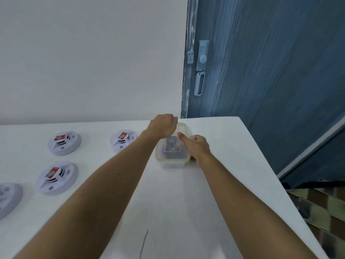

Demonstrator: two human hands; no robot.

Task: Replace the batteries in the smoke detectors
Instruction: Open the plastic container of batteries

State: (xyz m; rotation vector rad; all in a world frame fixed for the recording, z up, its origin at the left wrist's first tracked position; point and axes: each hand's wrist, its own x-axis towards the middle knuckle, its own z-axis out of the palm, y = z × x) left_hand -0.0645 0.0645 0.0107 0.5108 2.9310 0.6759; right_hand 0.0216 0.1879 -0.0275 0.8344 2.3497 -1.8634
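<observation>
White table (186,212) against plain white wall (93,53). Blue wood-grain door (270,62) at right, pale lock plate with knob (202,56). Floor lower right blurred. Light even, soft.

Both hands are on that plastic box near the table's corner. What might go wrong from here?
The container sits close to the table edge on the right, so a hard tug on its lid could slide it off. If the lid pops suddenly, the dark contents may scatter. The left hand reaches past a smoke detector, which the forearm might nudge.
</observation>
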